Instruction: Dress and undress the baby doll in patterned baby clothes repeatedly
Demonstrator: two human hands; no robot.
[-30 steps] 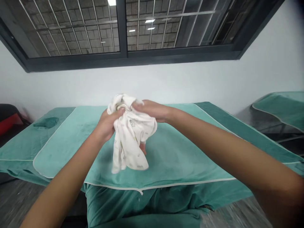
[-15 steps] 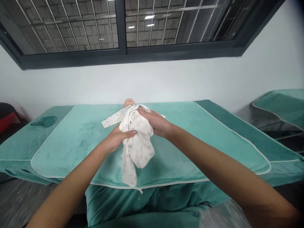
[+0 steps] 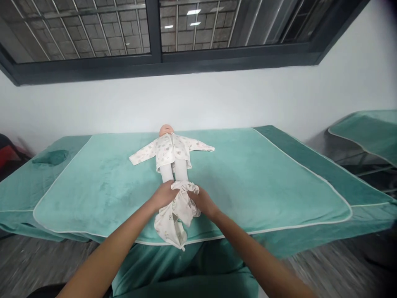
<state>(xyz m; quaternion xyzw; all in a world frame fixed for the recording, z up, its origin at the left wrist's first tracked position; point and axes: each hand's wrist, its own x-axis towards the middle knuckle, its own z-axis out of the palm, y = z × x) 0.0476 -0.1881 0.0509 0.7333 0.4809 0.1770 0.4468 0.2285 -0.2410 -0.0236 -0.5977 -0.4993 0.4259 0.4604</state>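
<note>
A baby doll (image 3: pixel 170 153) in a white printed top lies on its back on the teal towel (image 3: pixel 248 182), head toward the wall, arms spread. Its pale legs point toward me. At the doll's feet I hold a bunched pair of white printed baby trousers (image 3: pixel 175 215). My left hand (image 3: pixel 163 194) grips the left side of the bunched opening, and my right hand (image 3: pixel 203 201) grips the right side. Both hands are closed on the fabric. The rest of the trousers hangs down over the table's near edge.
The towel covers a teal-draped table (image 3: pixel 288 147) set against a white wall under a dark-framed window. A small dark green cloth (image 3: pixel 51 157) lies at the table's far left. Another teal-covered table (image 3: pixel 366 132) stands to the right. Grey floor lies below.
My hands have come down from chest height to the doll's feet with the white trousers. The doll, hidden behind the garment before, now shows in full.
</note>
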